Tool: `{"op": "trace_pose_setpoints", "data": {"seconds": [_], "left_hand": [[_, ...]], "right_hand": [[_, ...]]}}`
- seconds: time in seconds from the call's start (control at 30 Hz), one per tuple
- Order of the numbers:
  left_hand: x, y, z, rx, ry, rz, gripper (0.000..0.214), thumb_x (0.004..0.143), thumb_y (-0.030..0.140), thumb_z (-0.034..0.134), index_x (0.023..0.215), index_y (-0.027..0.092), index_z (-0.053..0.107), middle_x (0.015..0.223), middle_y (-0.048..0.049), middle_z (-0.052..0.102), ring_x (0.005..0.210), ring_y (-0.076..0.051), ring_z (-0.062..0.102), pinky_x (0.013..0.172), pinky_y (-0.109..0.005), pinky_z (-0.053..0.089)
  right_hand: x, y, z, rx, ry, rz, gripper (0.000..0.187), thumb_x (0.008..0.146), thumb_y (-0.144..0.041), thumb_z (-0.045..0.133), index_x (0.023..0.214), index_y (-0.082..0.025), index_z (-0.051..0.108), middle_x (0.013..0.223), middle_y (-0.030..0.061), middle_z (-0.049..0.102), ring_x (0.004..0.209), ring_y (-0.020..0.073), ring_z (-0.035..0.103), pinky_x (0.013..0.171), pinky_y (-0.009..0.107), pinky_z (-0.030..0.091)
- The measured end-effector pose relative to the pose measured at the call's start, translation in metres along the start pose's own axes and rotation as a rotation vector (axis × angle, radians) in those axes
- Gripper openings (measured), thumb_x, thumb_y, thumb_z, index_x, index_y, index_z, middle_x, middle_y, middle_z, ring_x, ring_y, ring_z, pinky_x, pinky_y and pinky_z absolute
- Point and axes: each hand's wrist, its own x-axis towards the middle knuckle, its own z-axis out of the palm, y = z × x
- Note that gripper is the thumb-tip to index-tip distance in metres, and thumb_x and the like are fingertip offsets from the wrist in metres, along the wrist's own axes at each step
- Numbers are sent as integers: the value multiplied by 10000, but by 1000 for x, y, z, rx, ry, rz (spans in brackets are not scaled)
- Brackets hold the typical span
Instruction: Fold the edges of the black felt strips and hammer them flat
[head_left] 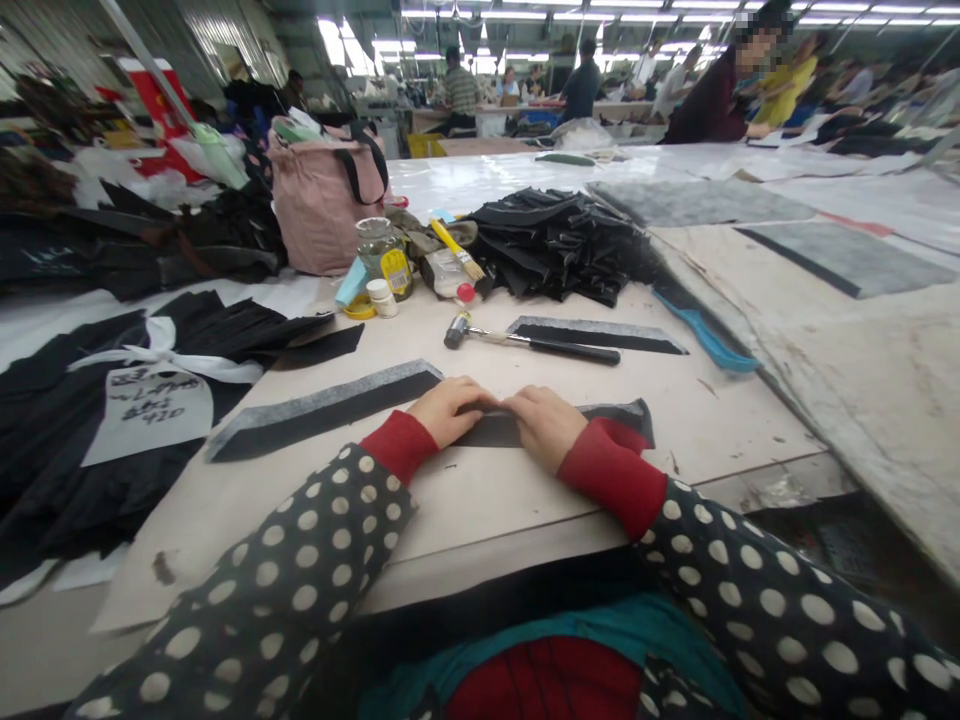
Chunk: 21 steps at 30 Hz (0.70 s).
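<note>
A black fabric strip (491, 430) lies on the pale work board (480, 490) in front of me, its right end showing past my wrist. My left hand (455, 408) pinches the strip's upper edge, fingers bent together. Close beside it, fingertips almost meeting, my right hand (546, 425) grips the same edge with fingers curled over it. Left of my hands rests a black strip with a grey band (330, 405). Beyond them is a hammer (525, 342) with a black handle, and behind that a second grey-banded strip (600, 334).
A tied black fabric bundle (45, 400) with a paper tag (150, 410) is at left. Farther back stand a pink bag (315, 205), a glass jar (385, 255), a yellow brush (457, 248) and a black fabric pile (555, 240). A blue strip (709, 335) lies right. People work behind.
</note>
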Motion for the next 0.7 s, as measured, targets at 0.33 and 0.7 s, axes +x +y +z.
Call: {"op": "trace_pose_setpoints", "data": {"seconds": [0.33,0.7], "left_hand": [[-3,22,-2,348,-70,45,241,818,151,365,933,173,575,919,-61,550,855,-175,471,767,-309,396],[-9,10,-6,178,-41,-71,324,770,291,493,1088,232,524,988,-50,513,910,-182,472,827,-314,377]], "right_hand": [[1,-11,8,-213,1,-77,234,796,-88,362,873,-123,580,852,107,534,826,216,462,747,316,371],[-63,36,-24,-205,7,105,366,830,-366,384,1077,-155,554,1113,100,549,984,227,504,841,358,377]]}}
